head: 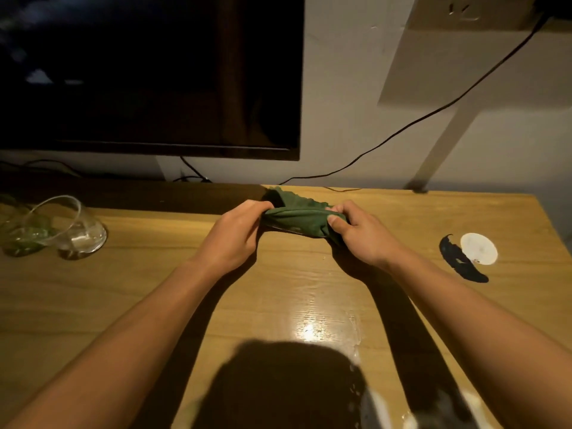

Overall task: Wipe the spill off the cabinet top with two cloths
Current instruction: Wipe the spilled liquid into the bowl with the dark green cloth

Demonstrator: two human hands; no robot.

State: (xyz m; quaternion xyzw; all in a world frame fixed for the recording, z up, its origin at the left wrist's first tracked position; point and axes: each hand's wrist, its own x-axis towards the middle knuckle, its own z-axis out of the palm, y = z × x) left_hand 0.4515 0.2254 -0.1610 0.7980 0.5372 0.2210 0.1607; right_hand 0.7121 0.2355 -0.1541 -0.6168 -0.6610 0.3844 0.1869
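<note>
A dark green cloth (297, 216) lies bunched near the back of the wooden cabinet top (154, 289). My left hand (238, 233) pinches its left end and my right hand (362, 232) pinches its right end, so the cloth is stretched between them just above the wood. A wet, shiny patch of spill (328, 329) spreads across the cabinet top in front of my arms and runs toward the near right edge. Only one cloth is in view.
A clear glass (77, 227) lies tipped on its side at the left, beside a green glass object (21, 239). A white round disc (479, 249) and a dark curved piece (461, 261) sit at the right. A television (148, 72) and a cable (433, 114) stand behind.
</note>
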